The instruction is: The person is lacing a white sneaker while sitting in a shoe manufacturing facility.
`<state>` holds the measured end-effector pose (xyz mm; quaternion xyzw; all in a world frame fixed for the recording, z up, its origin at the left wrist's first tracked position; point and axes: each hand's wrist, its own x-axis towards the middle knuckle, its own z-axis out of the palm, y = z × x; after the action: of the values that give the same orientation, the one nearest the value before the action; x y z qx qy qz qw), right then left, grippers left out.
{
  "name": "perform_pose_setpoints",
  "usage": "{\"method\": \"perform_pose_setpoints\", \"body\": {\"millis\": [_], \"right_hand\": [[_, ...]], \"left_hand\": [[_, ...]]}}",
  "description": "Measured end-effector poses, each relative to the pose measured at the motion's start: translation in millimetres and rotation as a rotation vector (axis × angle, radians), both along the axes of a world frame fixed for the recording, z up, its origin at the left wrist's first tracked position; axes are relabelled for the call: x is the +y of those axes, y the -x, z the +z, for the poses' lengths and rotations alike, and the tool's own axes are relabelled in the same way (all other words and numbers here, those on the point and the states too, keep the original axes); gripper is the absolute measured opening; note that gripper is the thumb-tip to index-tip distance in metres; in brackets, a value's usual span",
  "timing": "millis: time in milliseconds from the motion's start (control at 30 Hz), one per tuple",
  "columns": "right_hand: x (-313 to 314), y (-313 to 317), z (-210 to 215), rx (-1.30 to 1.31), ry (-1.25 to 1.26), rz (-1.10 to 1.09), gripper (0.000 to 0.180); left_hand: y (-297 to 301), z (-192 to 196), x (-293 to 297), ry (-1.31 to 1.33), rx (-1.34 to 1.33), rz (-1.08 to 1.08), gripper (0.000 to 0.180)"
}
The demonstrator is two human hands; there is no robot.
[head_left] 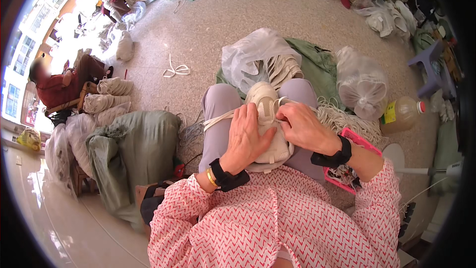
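A cream shoe (280, 145) rests on the person's lap, between the two knees of the pale purple trousers (216, 136), its toe pointing away from the body. The left hand (244, 136) lies along the shoe's left side, fingers close together and the thumb spread apart across it. The right hand (308, 128) is at the shoe's right side, its fingers curled and the fingertips bunched near the opening; exactly what they pinch cannot be told. A flat cream lace (218, 120) crosses the trousers left of the shoe, toward the left fingers. Just beyond the shoe, a clear plastic bag (250, 52) with cream pieces lies on a green cloth (317, 69). Right of the shoe are a heap of pale cords (347, 120), a pink basket (360, 140) and, farther out, a tied plastic bag (363, 84) and a red-capped jug (400, 114). Left of the shoe stands a bulky green sack (144, 141), and past it a seated co-worker (59, 89) in dark red.
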<state>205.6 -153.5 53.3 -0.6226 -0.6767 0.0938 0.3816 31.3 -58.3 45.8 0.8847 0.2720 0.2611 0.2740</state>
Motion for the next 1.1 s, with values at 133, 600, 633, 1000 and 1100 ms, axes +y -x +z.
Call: {"method": "perform_pose_setpoints", "body": {"millis": [133, 600, 633, 1000, 1100], "right_hand": [[-9, 6, 6, 0.111, 0.087, -0.063, 0.009], [-8, 3, 11, 0.382, 0.356, -0.067, 0.011], [-10, 3, 8, 0.41, 0.355, -0.074, 0.011], [-16, 11, 5, 0.38, 0.25, -0.077, 0.009], [-16, 14, 7, 0.352, 0.248, -0.073, 0.01]], "left_hand": [[2, 0, -4, -0.008, -0.004, 0.016, 0.046], [10, -7, -5, 0.014, -0.084, 0.03, 0.043], [10, -8, -5, 0.014, -0.086, 0.032, 0.043], [11, -11, -6, -0.004, -0.12, 0.002, 0.042], [13, -11, -5, 0.023, -0.086, -0.006, 0.044]]}}
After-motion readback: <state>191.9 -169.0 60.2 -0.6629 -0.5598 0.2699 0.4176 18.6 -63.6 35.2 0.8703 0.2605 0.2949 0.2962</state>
